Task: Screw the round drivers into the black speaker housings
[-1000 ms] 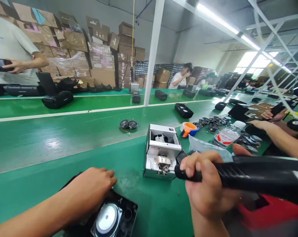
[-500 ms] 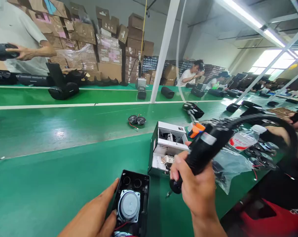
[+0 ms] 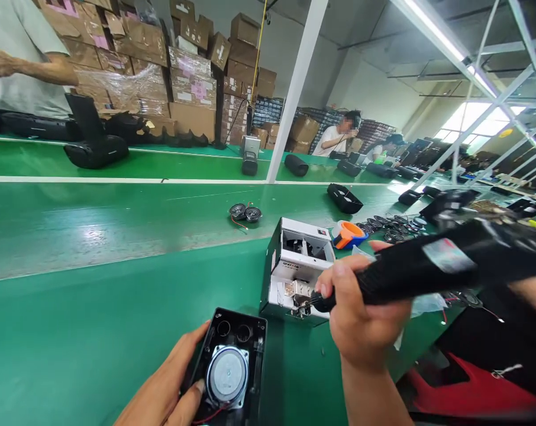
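My left hand (image 3: 168, 378) grips the left edge of a black speaker housing (image 3: 257, 370) at the bottom centre. A round silver-backed speaker (image 3: 227, 376) sits inside it, with a red wire below. My right hand (image 3: 368, 331) is wrapped around a black electric screwdriver (image 3: 405, 272), which lies nearly level and points left. Its tip is at the metal outlet of a white and black screw feeder (image 3: 290, 273); whether a screw is on the bit cannot be made out.
Two loose speakers (image 3: 245, 213) lie on the green bench behind the feeder. An orange and blue tape roll (image 3: 350, 235) and several more speakers (image 3: 394, 225) are to its right. A black casing (image 3: 344, 198) sits farther back. A person (image 3: 23, 59) stands across the bench at left.
My right hand has swung the screwdriver from a downward slant to nearly level, bringing its tip to the feeder's outlet. My left hand still holds the housing in about the same place.
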The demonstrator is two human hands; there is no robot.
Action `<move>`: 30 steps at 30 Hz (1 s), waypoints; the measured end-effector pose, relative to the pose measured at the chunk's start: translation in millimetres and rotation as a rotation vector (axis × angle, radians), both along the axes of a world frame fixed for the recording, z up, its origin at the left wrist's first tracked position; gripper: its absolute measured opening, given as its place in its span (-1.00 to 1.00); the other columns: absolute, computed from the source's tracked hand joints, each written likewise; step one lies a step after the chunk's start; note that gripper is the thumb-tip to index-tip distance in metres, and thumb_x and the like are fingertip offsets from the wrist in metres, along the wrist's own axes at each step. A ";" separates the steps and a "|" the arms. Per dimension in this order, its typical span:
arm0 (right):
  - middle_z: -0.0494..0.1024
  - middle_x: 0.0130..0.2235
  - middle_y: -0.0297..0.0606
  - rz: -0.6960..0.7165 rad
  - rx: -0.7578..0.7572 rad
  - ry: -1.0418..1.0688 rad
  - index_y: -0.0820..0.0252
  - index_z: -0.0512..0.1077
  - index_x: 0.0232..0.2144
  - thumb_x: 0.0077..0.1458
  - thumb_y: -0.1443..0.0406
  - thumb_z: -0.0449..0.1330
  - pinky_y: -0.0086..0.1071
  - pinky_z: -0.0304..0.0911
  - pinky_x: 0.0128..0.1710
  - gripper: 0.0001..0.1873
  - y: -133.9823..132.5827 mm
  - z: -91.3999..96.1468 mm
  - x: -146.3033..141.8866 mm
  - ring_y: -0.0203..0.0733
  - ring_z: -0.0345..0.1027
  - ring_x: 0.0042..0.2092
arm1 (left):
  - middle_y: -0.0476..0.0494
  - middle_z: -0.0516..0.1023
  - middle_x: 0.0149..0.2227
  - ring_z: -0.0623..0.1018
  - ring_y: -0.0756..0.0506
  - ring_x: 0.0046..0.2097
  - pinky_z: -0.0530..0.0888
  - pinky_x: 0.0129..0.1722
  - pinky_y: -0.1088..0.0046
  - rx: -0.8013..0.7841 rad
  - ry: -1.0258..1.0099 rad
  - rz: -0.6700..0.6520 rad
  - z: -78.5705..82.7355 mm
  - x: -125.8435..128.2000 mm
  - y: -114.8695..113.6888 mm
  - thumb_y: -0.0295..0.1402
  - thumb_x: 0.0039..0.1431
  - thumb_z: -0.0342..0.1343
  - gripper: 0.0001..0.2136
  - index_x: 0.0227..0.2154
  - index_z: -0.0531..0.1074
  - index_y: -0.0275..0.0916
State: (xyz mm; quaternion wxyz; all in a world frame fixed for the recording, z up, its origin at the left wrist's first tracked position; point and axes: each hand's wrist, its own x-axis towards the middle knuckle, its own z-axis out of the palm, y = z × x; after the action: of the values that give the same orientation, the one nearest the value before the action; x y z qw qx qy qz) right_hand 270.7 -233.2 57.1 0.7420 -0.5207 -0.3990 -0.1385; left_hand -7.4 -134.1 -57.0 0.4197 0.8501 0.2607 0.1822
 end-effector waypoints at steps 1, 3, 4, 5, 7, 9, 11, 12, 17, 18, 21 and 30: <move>0.46 -0.48 -0.55 0.017 -0.025 0.015 0.05 0.31 0.06 0.35 0.33 0.33 -0.28 0.42 -0.39 -0.66 0.8 -2.1 0.7 -0.25 0.35 -0.54 | -0.02 0.32 0.47 0.44 -0.34 0.41 0.53 0.38 0.07 0.007 0.002 -0.008 -0.8 -0.1 1.0 -0.29 0.44 -0.01 -0.38 0.52 0.15 0.06; 0.45 -0.48 -0.56 0.042 -0.049 0.050 0.05 0.31 0.02 0.32 0.32 0.35 -0.30 0.42 -0.41 -0.66 0.9 -4.7 0.2 -0.26 0.34 -0.55 | -0.02 0.33 0.47 0.43 -0.34 0.42 0.54 0.36 0.08 0.019 0.016 -0.008 -0.1 0.7 1.8 -0.32 0.44 -0.02 -0.37 0.53 0.12 0.07; 0.46 -0.47 -0.54 0.059 -0.071 0.073 0.06 0.32 0.02 0.30 0.32 0.37 -0.32 0.41 -0.46 -0.65 0.0 -5.5 -1.3 -0.27 0.34 -0.57 | -0.03 0.33 0.46 0.42 -0.33 0.42 0.56 0.36 0.09 0.022 0.026 -0.009 0.9 1.4 1.4 -0.33 0.44 -0.02 -0.36 0.54 0.11 0.08; 0.47 -0.45 -0.52 0.089 -0.108 0.106 0.08 0.33 0.02 0.28 0.31 0.38 -0.34 0.39 -0.51 -0.64 -1.6 -6.2 -3.9 -0.28 0.33 -0.58 | -0.03 0.34 0.46 0.41 -0.32 0.43 0.56 0.35 0.11 0.022 0.033 -0.005 2.2 2.1 0.5 -0.34 0.45 -0.02 -0.35 0.54 0.09 0.08; 0.48 -0.42 -0.49 0.164 -0.182 0.209 0.11 0.36 0.03 0.27 0.28 0.41 -0.39 0.35 -0.61 -0.62 -7.0 -7.8 -11.8 -0.29 0.31 -0.61 | -0.04 0.35 0.46 0.39 -0.31 0.45 0.54 0.37 0.12 0.017 0.034 0.008 4.8 2.9 -2.8 -0.37 0.46 -0.03 -0.35 0.55 0.06 0.07; 0.46 -0.42 -0.48 0.221 -0.198 0.310 0.11 0.37 0.09 0.26 0.27 0.43 -0.42 0.35 -0.62 -0.57 -14.6 -8.4 -22.2 -0.31 0.31 -0.60 | -0.06 0.33 0.47 0.36 -0.30 0.46 0.51 0.40 0.10 0.008 0.030 0.018 7.4 2.9 -7.3 -0.38 0.48 -0.05 -0.35 0.56 0.03 0.05; 0.44 -0.44 -0.49 0.228 -0.147 0.344 0.07 0.36 0.18 0.26 0.30 0.42 -0.43 0.38 -0.58 -0.49 -22.9 -5.4 -32.2 -0.31 0.31 -0.57 | -0.08 0.30 0.48 0.34 -0.30 0.48 0.50 0.40 0.09 0.002 0.032 0.015 9.7 2.3 -11.2 -0.39 0.49 -0.06 -0.35 0.57 0.01 0.03; 0.42 -0.46 -0.50 0.216 -0.112 0.330 0.04 0.35 0.22 0.26 0.34 0.41 -0.44 0.37 -0.59 -0.45 -26.4 -2.2 -36.3 -0.31 0.29 -0.58 | -0.09 0.29 0.49 0.32 -0.30 0.49 0.50 0.41 0.10 0.000 0.038 0.012 10.7 2.1 -12.8 -0.39 0.49 -0.06 -0.35 0.57 -0.01 0.03; 0.35 -0.53 -0.55 0.262 0.013 0.292 -0.11 0.34 0.28 0.29 0.43 0.27 -0.43 0.37 -0.60 -0.41 -29.5 18.4 -46.9 -0.32 0.19 -0.63 | -0.11 0.17 0.54 0.25 -0.28 0.52 0.43 0.46 0.09 -0.044 0.019 0.015 8.0 3.1 -17.1 -0.41 0.52 -0.13 -0.37 0.58 -0.04 0.01; 0.34 -0.52 -0.54 0.280 0.024 0.295 -0.13 0.33 0.29 0.30 0.41 0.25 -0.40 0.38 -0.58 -0.41 -26.4 20.7 -48.8 -0.31 0.19 -0.62 | -0.12 0.15 0.55 0.24 -0.29 0.53 0.40 0.47 0.07 -0.065 0.006 0.012 6.0 3.6 -17.7 -0.41 0.52 -0.14 -0.37 0.57 -0.04 0.01; 0.34 -0.52 -0.54 0.235 0.065 0.303 -0.09 0.34 0.27 0.28 0.45 0.23 -0.40 0.35 -0.57 -0.42 -11.5 21.4 -56.4 -0.31 0.21 -0.61 | -0.14 0.11 0.56 0.22 -0.32 0.54 0.31 0.51 -0.03 -0.131 -0.020 0.013 -0.3 4.8 -19.0 -0.33 0.57 -0.17 -0.42 0.56 -0.04 0.03; 0.43 -0.48 -0.51 0.399 -0.021 0.372 -0.01 0.36 0.18 0.31 0.38 0.31 -0.45 0.36 -0.58 -0.55 15.3 -7.5 -64.2 -0.32 0.31 -0.58 | -0.10 0.10 0.56 0.21 -0.33 0.54 0.26 0.55 -0.10 -0.166 -0.034 -0.012 2.1 5.4 -18.2 -0.32 0.55 -0.18 -0.41 0.55 -0.08 0.10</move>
State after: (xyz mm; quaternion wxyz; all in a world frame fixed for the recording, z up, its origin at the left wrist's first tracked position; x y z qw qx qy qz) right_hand 206.5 -217.9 49.6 0.8097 -0.4558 -0.3521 0.1122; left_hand -2.0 -152.3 -54.9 0.4944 0.8105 0.2626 0.1721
